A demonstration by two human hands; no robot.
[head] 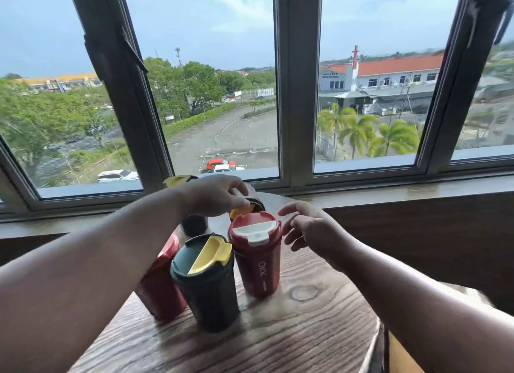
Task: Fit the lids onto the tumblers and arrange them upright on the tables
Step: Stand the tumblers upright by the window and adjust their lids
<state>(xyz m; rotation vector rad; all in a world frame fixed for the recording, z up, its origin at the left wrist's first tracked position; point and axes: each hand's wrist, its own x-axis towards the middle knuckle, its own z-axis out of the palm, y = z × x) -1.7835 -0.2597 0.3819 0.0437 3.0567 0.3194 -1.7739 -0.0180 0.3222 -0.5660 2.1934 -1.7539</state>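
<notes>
Your left hand (215, 194) reaches over the far part of the round wooden surface (306, 331), its grip pinched on the yellow flap of a lid (239, 211) that sits on a dark tumbler (257, 204) at the back; most of that tumbler is hidden behind the hand and the red one in front, so you cannot tell whether the lid is fully seated. Your right hand (311, 228) hovers just beside the red tumbler with a white-flapped lid (257, 258), fingers spread apart and holding nothing. That tumbler stands upright, lid on. Just left of it stands a dark green tumbler with a yellow-flapped lid (205, 280), also upright and capped. A second red tumbler (161, 283) stands behind your left forearm, which covers most of it, so its lid is hard to make out. Further back another dark tumbler (194, 224) shows only partly beneath your left wrist, and a yellow-and-dark lid (178, 180) peeks out above the wrist near the window frame (297, 94); what it rests on is hidden.
</notes>
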